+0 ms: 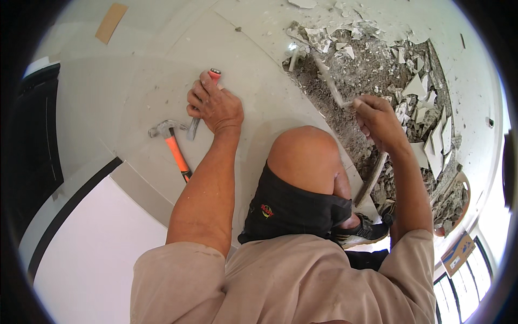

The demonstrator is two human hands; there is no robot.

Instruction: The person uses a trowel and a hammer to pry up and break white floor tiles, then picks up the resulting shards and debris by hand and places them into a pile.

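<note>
My left hand (216, 105) is closed round a chisel, pressed near the pale floor tiles. Its red handle (214, 75) sticks out above my fingers, and its flat grey blade (193, 129) shows below them. Just beside the blade lies a claw hammer (175, 148) with an orange and black handle. Over the broken patch of floor, my right hand (379, 120) pinches the end of a thin, bent, dusty grey strip (331, 81). It is slightly blurred, and whether it is a tool or a shard I cannot tell.
Rubble and dirt (372, 70) fill the broken patch, with sharp tile shards (436, 143) along its right side. A long pale strip (372, 181) lies by my shoe (364, 229). At the far left is a brown cardboard piece (111, 23); a white panel (97, 232) stands at my left.
</note>
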